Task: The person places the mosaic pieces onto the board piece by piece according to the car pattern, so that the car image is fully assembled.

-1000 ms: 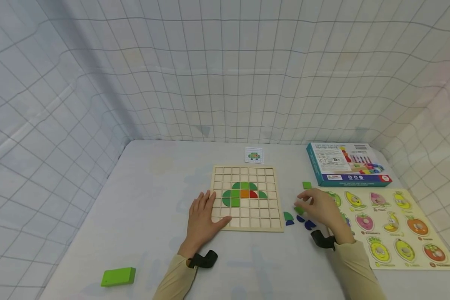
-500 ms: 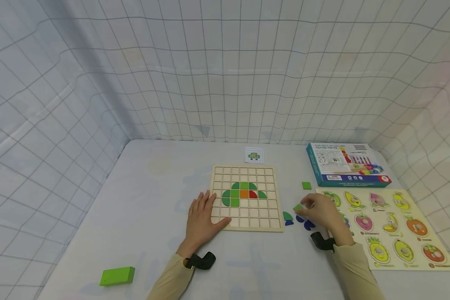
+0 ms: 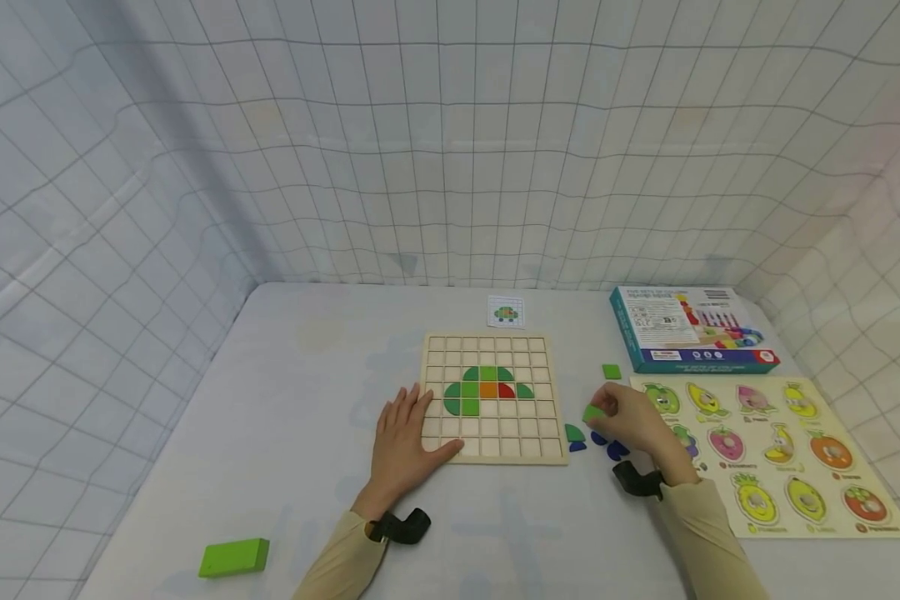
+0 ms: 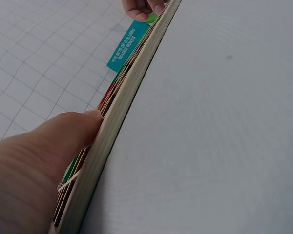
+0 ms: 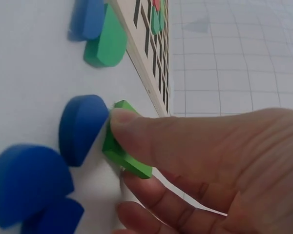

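A wooden grid board (image 3: 501, 447) lies mid-table, with green, orange and red tiles set in its cells. My left hand (image 3: 402, 446) rests on the board's left edge with fingers spread; in the left wrist view its thumb (image 4: 83, 127) lies over the frame. Right of the board, my right hand (image 3: 632, 419) pinches a light green square tile (image 5: 129, 163) between thumb and fingers. Close by it lie several blue half-round tiles (image 5: 80, 129) and a darker green quarter-round tile (image 5: 110, 41). Another light green square (image 3: 611, 372) lies farther back.
Behind the board is a small picture card (image 3: 506, 312). A boxed toy set (image 3: 693, 329) stands at the back right, with a fruit puzzle board (image 3: 776, 458) in front of it. A green block (image 3: 234, 557) lies at the front left.
The right thumb and fingers have closed on the light green square tile, which now sits slightly farther left, between the fingertips. The left hand stays on the board.
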